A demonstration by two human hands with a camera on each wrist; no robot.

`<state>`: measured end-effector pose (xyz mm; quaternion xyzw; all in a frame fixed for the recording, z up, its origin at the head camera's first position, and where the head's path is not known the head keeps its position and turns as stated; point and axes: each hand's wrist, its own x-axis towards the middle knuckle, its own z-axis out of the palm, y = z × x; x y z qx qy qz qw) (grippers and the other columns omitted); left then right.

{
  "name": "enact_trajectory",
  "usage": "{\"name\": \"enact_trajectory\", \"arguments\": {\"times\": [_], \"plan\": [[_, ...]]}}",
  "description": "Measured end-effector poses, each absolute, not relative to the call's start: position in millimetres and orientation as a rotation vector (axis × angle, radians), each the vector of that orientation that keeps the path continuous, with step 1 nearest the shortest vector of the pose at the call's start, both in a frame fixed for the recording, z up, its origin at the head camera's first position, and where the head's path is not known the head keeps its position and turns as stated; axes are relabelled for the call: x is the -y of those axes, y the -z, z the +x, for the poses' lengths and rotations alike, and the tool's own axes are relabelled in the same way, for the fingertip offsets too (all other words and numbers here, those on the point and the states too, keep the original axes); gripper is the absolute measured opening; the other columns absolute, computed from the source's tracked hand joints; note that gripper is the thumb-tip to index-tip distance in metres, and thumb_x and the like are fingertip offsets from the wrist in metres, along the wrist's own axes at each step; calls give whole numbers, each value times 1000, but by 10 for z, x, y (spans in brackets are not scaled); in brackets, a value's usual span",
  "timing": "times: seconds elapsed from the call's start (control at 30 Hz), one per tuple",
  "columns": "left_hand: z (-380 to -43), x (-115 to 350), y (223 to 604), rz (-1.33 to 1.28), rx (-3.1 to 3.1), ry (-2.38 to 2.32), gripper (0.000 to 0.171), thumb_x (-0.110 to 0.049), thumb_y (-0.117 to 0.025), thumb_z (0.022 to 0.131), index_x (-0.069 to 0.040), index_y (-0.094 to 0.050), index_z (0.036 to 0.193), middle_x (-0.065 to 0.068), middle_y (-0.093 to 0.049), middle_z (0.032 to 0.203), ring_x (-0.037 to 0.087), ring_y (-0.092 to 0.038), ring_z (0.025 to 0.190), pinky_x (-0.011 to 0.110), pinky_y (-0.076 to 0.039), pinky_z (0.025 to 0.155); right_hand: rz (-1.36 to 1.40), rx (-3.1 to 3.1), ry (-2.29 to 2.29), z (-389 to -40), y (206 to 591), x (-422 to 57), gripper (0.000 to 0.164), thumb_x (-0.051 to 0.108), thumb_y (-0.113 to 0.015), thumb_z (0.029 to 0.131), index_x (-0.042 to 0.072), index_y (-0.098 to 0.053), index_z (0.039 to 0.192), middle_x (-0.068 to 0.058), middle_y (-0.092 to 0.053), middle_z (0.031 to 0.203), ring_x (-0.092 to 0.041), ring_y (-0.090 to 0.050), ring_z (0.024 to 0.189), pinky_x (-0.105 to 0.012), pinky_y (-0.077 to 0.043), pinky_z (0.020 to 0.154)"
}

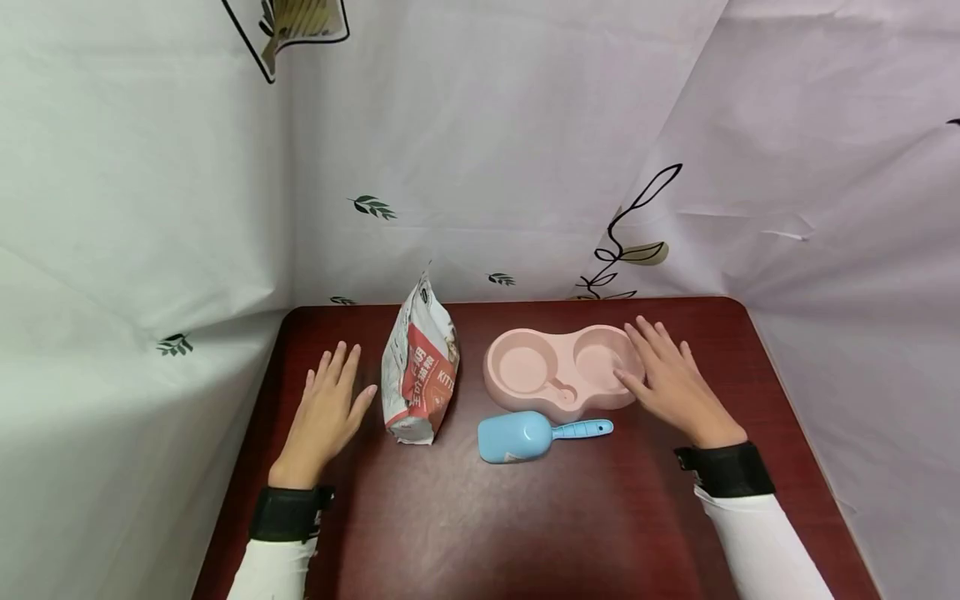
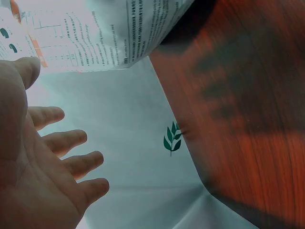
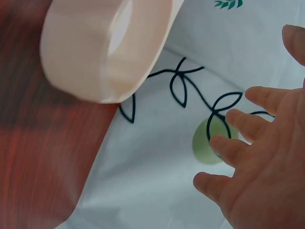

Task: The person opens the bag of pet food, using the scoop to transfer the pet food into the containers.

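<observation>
A white and red kitten food bag [image 1: 429,371] stands left of centre on the table, its printed side filling the top of the left wrist view. Just left of it is my left hand [image 1: 321,417], fingers spread and holding nothing. A pink double pet bowl [image 1: 558,408] lies toward the back right. My right hand [image 1: 678,387], fingers extended, is at the bowl's right end; in the right wrist view a gap separates it from the bowl [image 3: 81,52]. In front of the bowl lies a light blue scoop [image 1: 517,437], its handle pointing right.
The dark red wooden table [image 1: 480,533] has rounded back corners. White cloth [image 1: 480,150] with leaf prints hangs behind it and along both sides. Each wrist wears a black band.
</observation>
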<state>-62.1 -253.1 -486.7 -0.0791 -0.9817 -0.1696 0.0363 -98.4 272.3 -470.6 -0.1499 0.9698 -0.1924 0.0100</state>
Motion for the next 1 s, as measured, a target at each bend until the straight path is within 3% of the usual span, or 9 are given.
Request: {"name": "enact_trajectory", "arguments": {"times": [0.33,0.63,0.87,1.0], "plan": [[-768,2457,4790,-254,2978,613,69,-34,-58,106,-7,-29,163,25,-26,168,49,-22,155,71,-21,120,-576,-2963,671,-1145,4718,-2329,78,44,-58,104,10,-24,165,-18,-18,172,-46,-15,158,-74,-16,119],[-936,2359,4752,-250,2921,804,66,-33,-55,108,-7,-30,163,21,-25,169,46,-24,155,69,-24,120,-735,-2890,853,-1240,4762,-1748,80,40,-61,103,8,-23,165,-19,-13,173,-48,-16,156,-66,-25,121],[-1026,2252,4717,-211,2801,1237,58,-38,-40,112,-18,-27,165,9,-26,171,31,-26,157,58,-25,124,-755,-2720,1136,-1300,4770,-1264,78,34,-59,105,12,-17,167,-10,-6,175,-35,-19,159,-57,-28,123],[-1047,2188,4689,-224,2729,1394,54,-33,-38,113,-17,-30,164,9,-32,168,30,-31,155,57,-27,124,-770,-2622,1271,-1291,4784,-984,76,34,-58,106,17,-16,167,-7,-7,175,-30,-21,159,-55,-30,123]]}}
